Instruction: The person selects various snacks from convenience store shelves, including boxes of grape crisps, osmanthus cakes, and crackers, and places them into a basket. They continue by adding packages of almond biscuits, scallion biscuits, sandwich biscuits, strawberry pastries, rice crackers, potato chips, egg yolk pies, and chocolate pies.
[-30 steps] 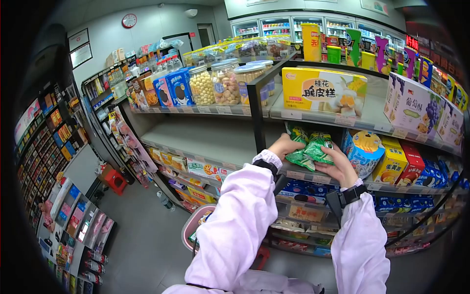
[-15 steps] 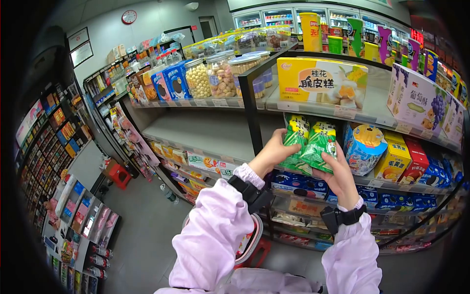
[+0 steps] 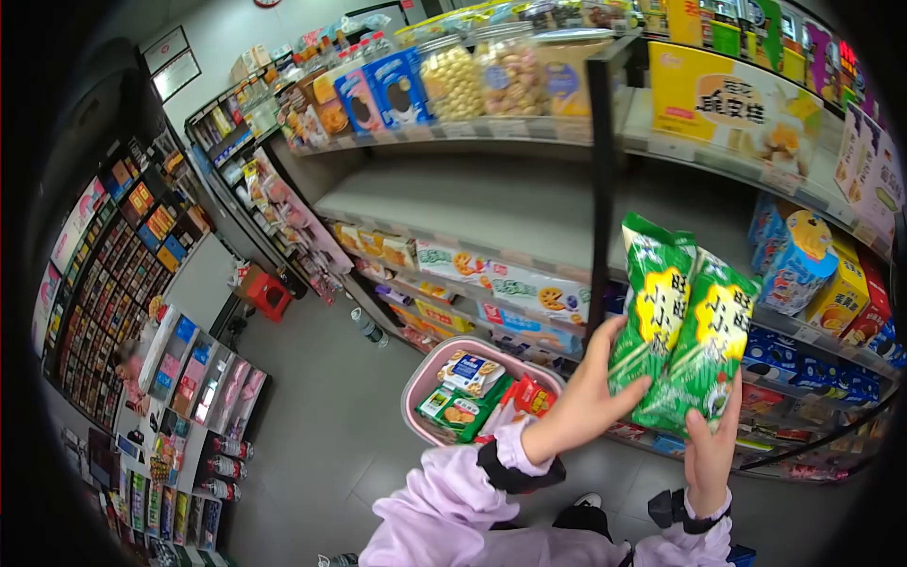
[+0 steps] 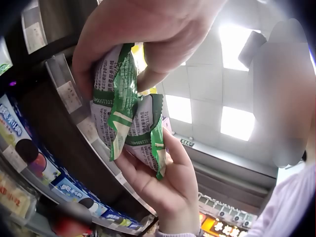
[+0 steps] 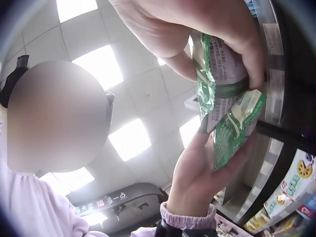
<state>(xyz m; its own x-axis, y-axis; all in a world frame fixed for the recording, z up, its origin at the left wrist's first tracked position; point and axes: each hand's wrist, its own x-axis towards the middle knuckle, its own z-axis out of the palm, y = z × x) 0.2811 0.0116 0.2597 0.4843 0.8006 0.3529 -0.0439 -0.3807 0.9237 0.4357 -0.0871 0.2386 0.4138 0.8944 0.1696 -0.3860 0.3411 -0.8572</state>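
Two green snack bags [image 3: 652, 312] with yellow patches are held side by side, fronts up and tilted, before the shelves in the head view. My left hand [image 3: 588, 399] grips the left bag by its lower side, thumb across the front. The right hand [image 3: 715, 449] pinches the right bag [image 3: 710, 345] at its lower corner, with the thumb on the front. Seen from the left wrist, the printed pale backs of the bags [image 4: 143, 131] show between both hands. From the right wrist, the bags [image 5: 229, 131] overlap each other.
A pink basket [image 3: 408, 402] with several packets inside stands on the floor left of my hands. A dark shelf post [image 3: 602, 180] rises behind the bags. Boxed snacks [image 3: 732, 109] and jars [image 3: 452, 80] line the upper shelf. A red stool [image 3: 271, 296] and a bottle [image 3: 368, 326] are farther left.
Both hands have brought the two bags out from the shelf, toward me and slightly right in view. The head view has tilted down and the pink basket now shows more fully.
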